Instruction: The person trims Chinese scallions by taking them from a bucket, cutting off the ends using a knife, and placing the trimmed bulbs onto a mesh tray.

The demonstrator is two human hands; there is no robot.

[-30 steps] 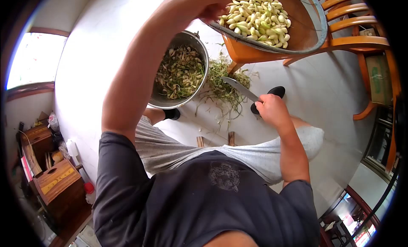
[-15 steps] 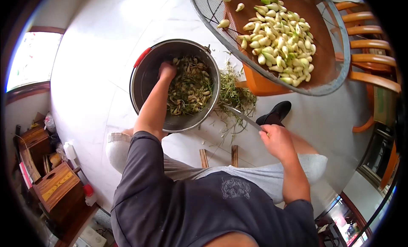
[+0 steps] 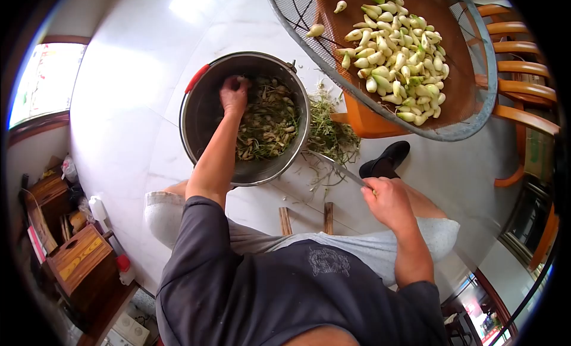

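Head view: to your left lies bare white floor (image 3: 125, 108), open up to the wooden crates (image 3: 77, 257) by the wall. The steel pot (image 3: 202, 120) stands on that floor ahead of your knees, its red-handled rim clear of everything on the left side. Your left hand (image 3: 234, 95) reaches down inside the pot, arm stretched forward, fingers curled into the heap of roots and trimmings (image 3: 267, 126); whether they hold any of it you cannot tell. Just right of the pot, green scraps (image 3: 330, 135) are strewn over the floor, touching the pot's wall. Two wooden stool ends (image 3: 306, 218) show between your knees. Your right hand (image 3: 385, 197) is closed round the knife (image 3: 336, 167), blade pointing up-left toward the pot's near rim, just above the scraps. A black shoe (image 3: 386, 158) sits close behind that hand. Above it, a wire basket (image 3: 470, 117) of peeled white bulbs (image 3: 395, 54) rests on an orange chair (image 3: 363, 120), overhanging the scraps and crowding the pot's right side.
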